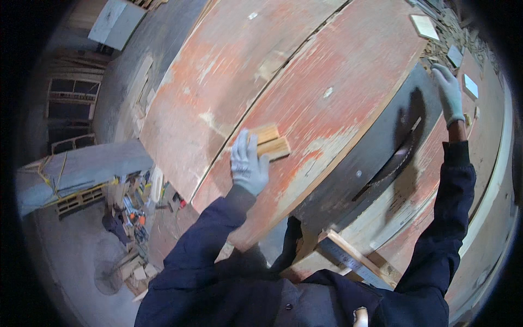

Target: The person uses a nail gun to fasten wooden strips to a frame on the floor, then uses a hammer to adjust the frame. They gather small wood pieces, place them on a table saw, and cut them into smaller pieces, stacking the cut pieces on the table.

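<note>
Left gloved hand (249, 168) is grasping two short wooden blocks (274, 147) by their left ends, blocks are sitting over a worn reddish board (354, 65), right gloved hand (449, 95) is stretching out rightward, released, fingers extending near a pale rectangular piece (470, 86)

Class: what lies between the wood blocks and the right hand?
Between the wood blocks and the right hand, the head view shows part of the red board, then the dark panel.
</note>
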The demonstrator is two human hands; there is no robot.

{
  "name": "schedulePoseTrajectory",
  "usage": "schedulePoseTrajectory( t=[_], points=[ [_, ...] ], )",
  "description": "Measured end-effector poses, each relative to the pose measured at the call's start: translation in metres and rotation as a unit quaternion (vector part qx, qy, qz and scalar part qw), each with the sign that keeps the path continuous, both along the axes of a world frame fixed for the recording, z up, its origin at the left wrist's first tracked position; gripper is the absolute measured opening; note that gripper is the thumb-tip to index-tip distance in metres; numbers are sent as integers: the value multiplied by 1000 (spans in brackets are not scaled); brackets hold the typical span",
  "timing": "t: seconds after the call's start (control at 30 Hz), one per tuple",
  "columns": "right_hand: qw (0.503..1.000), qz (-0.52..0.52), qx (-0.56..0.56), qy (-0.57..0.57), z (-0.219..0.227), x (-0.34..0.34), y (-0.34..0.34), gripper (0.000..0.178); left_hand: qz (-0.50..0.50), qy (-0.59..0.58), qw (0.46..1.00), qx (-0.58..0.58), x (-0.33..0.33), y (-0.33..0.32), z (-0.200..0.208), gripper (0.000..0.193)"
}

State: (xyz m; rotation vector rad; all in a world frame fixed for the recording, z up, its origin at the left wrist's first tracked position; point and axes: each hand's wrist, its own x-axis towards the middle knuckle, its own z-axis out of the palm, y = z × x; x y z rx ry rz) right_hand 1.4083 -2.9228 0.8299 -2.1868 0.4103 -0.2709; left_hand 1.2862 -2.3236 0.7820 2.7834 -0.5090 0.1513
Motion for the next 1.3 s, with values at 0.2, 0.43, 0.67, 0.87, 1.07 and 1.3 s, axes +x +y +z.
schedulePoseTrajectory(
  t=[0.2,0.43,0.67,0.87,1.07,1.3],
  points=[
    [973,225,-31,39,8,-31,224,35,-18,-31,999,-32,4,0,1,64],
    [953,231,-135,-144,-55,-63,403,36,14,-55,995,-82,1,3,2,57],
    [993,88,-7,-80,-77,-151,489,36,31,-37,939,-341,-5,28,-6,48],
    [997,70,12,-19,-69,-214,543,49,46,11,831,-555,-42,92,2,45],
    [970,47,-230,70,-47,-218,589,49,78,-80,818,-563,-165,262,-4,38],
    [938,215,-273,-4,-21,-191,747,46,268,199,863,-379,-358,471,-79,29]
  ],
)
